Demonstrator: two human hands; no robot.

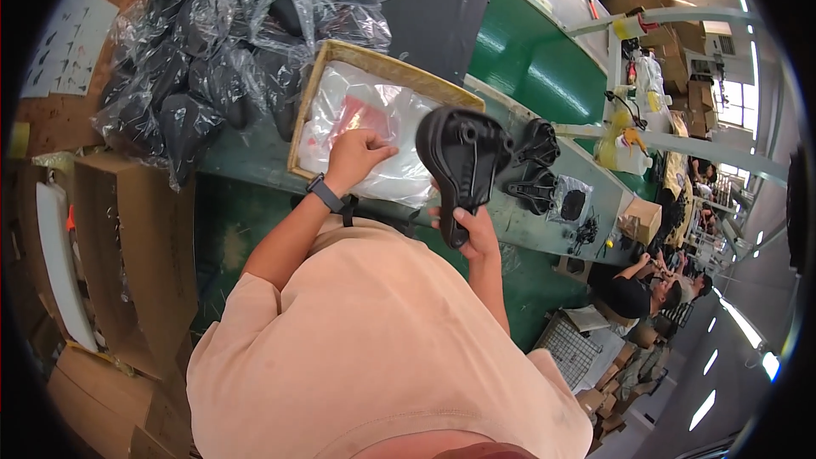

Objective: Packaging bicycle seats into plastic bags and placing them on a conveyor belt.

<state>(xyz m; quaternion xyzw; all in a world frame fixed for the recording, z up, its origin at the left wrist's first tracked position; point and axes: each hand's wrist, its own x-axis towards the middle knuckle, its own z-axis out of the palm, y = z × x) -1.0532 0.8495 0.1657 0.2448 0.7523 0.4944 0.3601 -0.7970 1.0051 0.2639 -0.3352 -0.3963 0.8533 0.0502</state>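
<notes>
My right hand [472, 231] grips a black bicycle saddle [461, 153] by its narrow nose, with the wide end up and the moulded underside showing. The saddle is held over the right end of a shallow yellow-rimmed box [308, 123]. Over the left part of that box is my left hand [357, 157], thumb and fingertips brought together in a pinch. Whatever the fingertips may hold is too small to make out. Clear plastic bags [404, 110] and a reddish packet [364, 119] lie in the box beneath it.
Many bagged black saddles [195, 59] are piled at the left of the bench. Black plastic parts [535, 166] and a small bagged part [575, 202] lie to the right. A green conveyor belt [535, 51] runs beyond. Cardboard boxes [136, 246] stand at left; co-workers [637, 289] sit farther right.
</notes>
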